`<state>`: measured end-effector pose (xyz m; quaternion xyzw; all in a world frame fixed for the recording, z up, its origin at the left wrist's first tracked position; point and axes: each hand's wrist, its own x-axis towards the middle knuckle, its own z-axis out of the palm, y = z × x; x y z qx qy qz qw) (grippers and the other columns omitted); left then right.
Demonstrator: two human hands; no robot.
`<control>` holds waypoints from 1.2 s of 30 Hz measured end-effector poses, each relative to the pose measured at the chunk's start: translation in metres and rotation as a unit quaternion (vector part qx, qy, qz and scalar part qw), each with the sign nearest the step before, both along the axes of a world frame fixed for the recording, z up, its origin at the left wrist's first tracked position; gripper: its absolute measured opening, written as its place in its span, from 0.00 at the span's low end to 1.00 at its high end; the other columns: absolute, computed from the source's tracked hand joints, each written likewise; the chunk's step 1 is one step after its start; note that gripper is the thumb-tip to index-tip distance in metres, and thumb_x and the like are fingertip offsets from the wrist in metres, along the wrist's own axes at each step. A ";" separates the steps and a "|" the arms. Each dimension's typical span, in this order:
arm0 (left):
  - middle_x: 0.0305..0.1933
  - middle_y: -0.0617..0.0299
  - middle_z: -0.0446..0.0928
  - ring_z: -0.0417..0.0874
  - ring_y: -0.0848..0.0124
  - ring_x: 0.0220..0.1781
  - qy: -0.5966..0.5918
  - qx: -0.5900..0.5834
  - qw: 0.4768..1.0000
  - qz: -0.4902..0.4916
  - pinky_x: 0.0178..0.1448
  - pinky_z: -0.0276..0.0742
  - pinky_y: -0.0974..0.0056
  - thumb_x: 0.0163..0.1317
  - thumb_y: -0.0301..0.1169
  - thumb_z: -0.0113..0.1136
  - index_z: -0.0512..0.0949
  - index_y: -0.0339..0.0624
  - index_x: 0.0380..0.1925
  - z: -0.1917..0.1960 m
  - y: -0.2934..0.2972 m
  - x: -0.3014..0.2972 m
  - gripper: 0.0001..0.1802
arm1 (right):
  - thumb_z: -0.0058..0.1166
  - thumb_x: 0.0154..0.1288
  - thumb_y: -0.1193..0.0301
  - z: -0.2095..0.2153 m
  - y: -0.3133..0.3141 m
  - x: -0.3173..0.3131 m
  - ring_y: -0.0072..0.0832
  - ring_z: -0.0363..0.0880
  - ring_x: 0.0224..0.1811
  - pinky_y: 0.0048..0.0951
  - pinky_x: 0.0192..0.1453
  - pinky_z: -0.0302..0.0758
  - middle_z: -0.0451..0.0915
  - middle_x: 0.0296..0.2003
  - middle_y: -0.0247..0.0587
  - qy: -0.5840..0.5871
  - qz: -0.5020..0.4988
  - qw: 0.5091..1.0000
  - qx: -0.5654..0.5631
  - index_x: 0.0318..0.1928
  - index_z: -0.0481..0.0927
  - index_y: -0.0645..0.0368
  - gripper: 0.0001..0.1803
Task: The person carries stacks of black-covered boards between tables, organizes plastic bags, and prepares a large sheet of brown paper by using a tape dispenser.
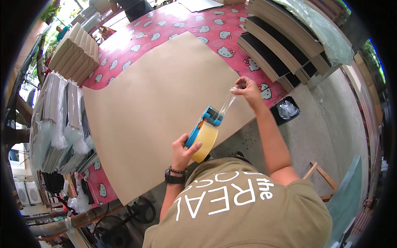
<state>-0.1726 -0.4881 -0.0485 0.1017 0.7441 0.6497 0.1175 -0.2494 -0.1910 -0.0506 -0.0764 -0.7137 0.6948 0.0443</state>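
Observation:
My left hand [182, 153] is closed around a blue tape dispenser [212, 116] loaded with a wide yellowish roll of clear packing tape [205, 141]. From the dispenser's head a twisted strip of clear tape [228, 103] runs up to my right hand [249, 91], which pinches its free end. Both hands are raised above a large sheet of brown paper [144, 107] spread over the table. The sheet's near edge lies close to my body, and its far corner points away from me.
Pink cartoon-patterned cloth [202, 29] covers the table. Wrapped brown parcels [76, 53] and plastic-covered grey stacks [62, 111] line the left; board stacks [281, 41] stand at the right. A black bin [285, 109] holds clear plastic. Below left is a fan [113, 231]. Another person [134, 7] stands far off.

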 end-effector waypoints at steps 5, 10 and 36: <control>0.19 0.70 0.66 0.63 0.83 0.24 -0.037 0.097 0.994 0.028 0.27 0.58 0.76 0.46 0.34 0.63 0.69 0.37 0.18 -0.006 -0.010 0.010 0.14 | 0.64 0.44 0.75 0.004 0.004 -0.002 0.17 0.72 0.26 0.17 0.29 0.67 0.76 0.28 0.33 -0.072 0.076 0.993 -0.045 0.36 0.73 0.61 0.17; 0.21 0.69 0.68 0.65 0.83 0.25 -0.052 0.119 0.991 -0.041 0.27 0.59 0.76 0.44 0.35 0.64 0.69 0.37 0.21 0.001 -0.021 0.003 0.16 | 0.65 0.44 0.75 0.015 -0.001 -0.009 0.16 0.72 0.25 0.17 0.28 0.67 0.76 0.26 0.31 -0.047 0.068 0.993 -0.081 0.36 0.73 0.60 0.17; 0.44 0.51 0.72 0.74 0.60 0.47 0.098 0.458 0.883 0.004 0.53 0.69 0.51 0.47 0.51 0.56 0.70 0.39 0.42 0.064 -0.108 -0.017 0.29 | 0.53 0.56 0.76 0.040 0.015 0.034 0.13 0.63 0.19 0.14 0.19 0.62 0.68 0.24 0.28 0.072 -0.081 0.987 -0.116 0.37 0.70 0.59 0.08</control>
